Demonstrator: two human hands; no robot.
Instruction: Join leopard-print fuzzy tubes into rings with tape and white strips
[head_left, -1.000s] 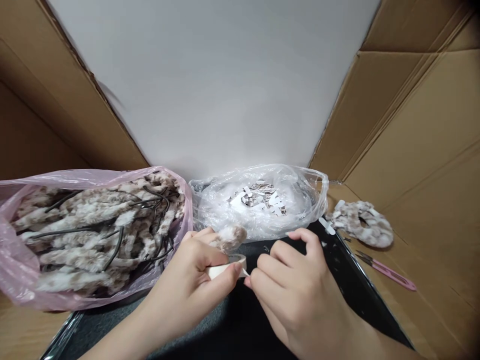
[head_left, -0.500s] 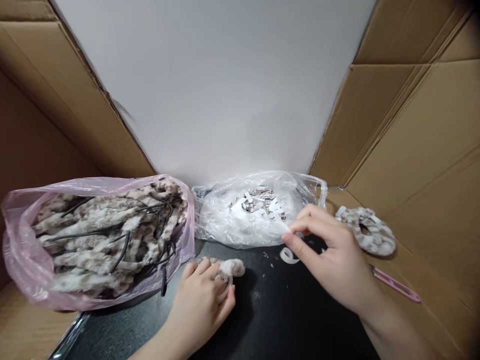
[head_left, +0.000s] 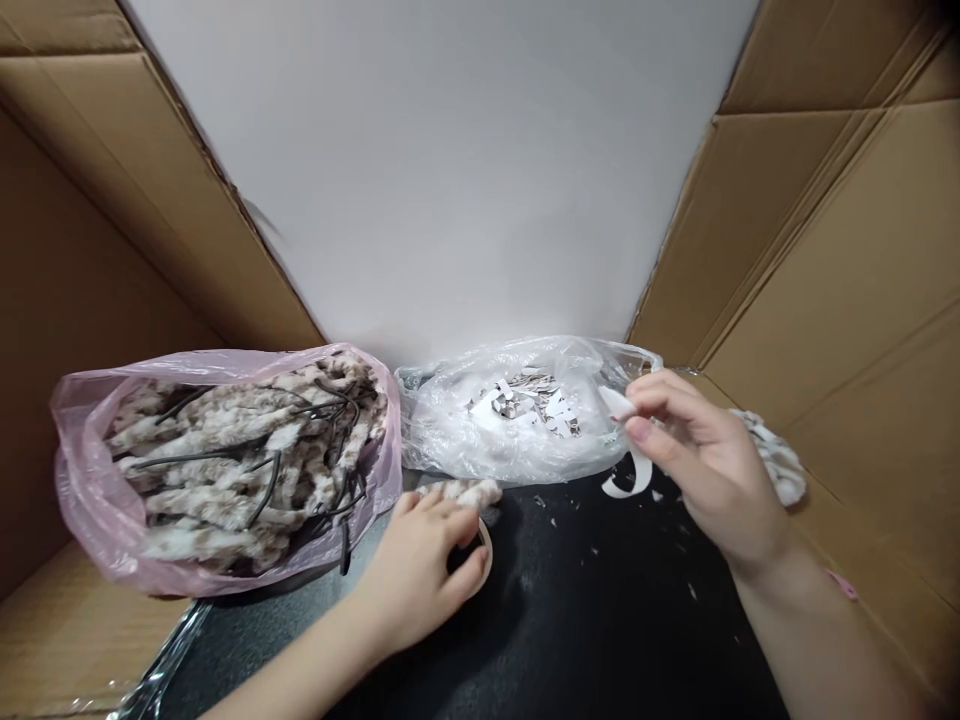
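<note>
My left hand (head_left: 424, 570) is curled over a small white-and-brown furry piece (head_left: 481, 493) on the black table, holding it down. A pale curved band (head_left: 487, 560) shows beside its thumb and index finger; the fingers hide most of it. My right hand (head_left: 709, 470) is closed in a pinch on a white paper-like strip (head_left: 618, 403), whose lower end, a curl (head_left: 636, 480), hangs down. It is held in front of the right end of a clear plastic bag (head_left: 450, 440) with white and brown scraps (head_left: 532, 400) in it.
At left a pink plastic bag (head_left: 82, 490) holds furry strips (head_left: 217, 445) with black cords. Another furry piece (head_left: 780, 460) lies at right, partly behind my right hand. A pink handle end (head_left: 841, 585) shows beside my wrist. Cardboard walls (head_left: 840, 220) flank the black table (head_left: 585, 620).
My right hand has moved up and right with the white strip, lifting its curl off the table. The left hand's thumb has opened outward, showing the pale band. The view has shifted slightly.
</note>
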